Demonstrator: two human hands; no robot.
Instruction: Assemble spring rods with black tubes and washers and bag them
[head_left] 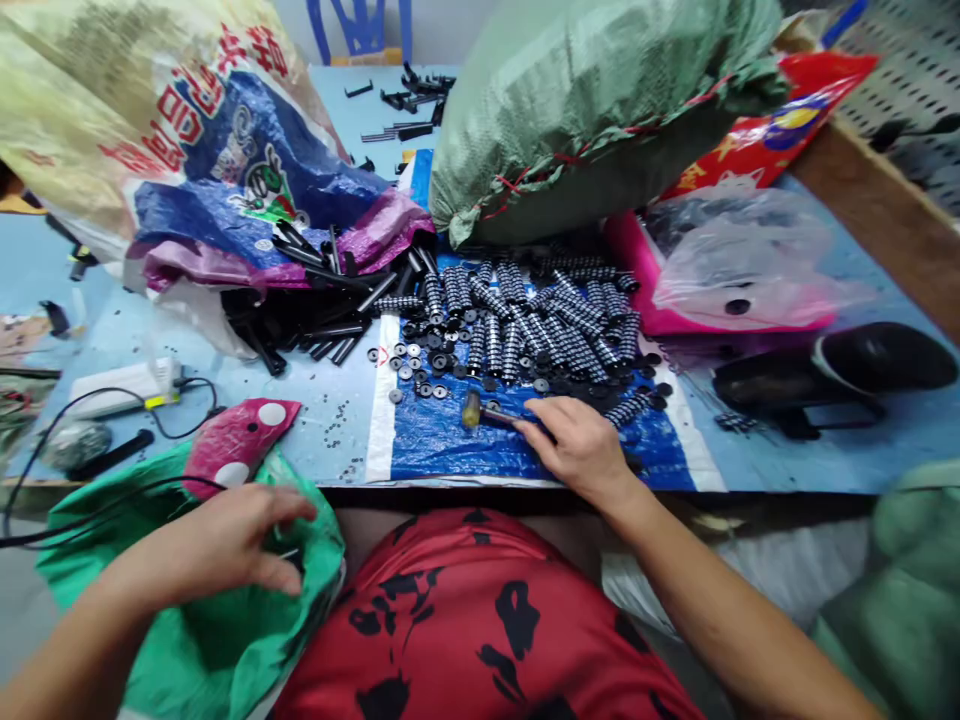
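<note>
My right hand (pixel 577 445) is closed around the dark handle of a small mallet (pixel 491 413). The mallet's yellowish head points left and rests on or just over a blue plastic sheet (pixel 450 445). Behind it lies a heap of black-and-white ribbed rollers (pixel 536 335). Small round discs (pixel 427 370) are scattered to its left. Over the mouth of a green bag (pixel 210 640) at my lap's left hovers my left hand (pixel 232 545), its thumb and fingers apart. A small dark thing shows beneath its fingers, too unclear to name.
A bulging green sack (pixel 600 110) stands behind the rollers. Black tubes (pixel 330 330) spill from a printed bag (pixel 202 130) at the left. A pink box (pixel 652 300) and a black tumbler (pixel 832 375) sit at the right. A cable (pixel 97 395) runs near my left arm.
</note>
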